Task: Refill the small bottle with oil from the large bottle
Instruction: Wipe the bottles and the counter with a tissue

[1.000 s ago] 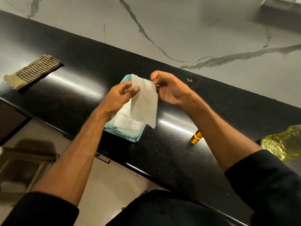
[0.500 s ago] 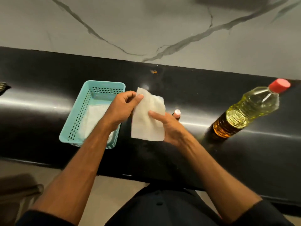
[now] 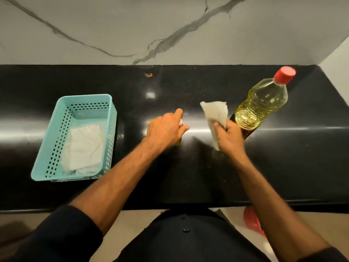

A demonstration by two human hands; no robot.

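Two hands work over the black worktop [image 3: 283, 167]. Left hand [image 3: 164, 127] has its grip closed around the mostly hidden small bottle [image 3: 181, 122]; right hand [image 3: 229, 137] clutches a white tissue [image 3: 215, 112] beside the large bottle [image 3: 262, 103].

Large bottle [image 3: 261, 104] upright, red-capped, yellow oil, small bottle [image 3: 181, 123] mostly hidden

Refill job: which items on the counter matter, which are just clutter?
In play:
- large oil bottle, red cap on
- small bottle, mostly hidden under the left hand
- white tissue, held in the right hand

Lying about:
- teal basket with spare tissues
- small orange speck near the wall
- red object on the floor
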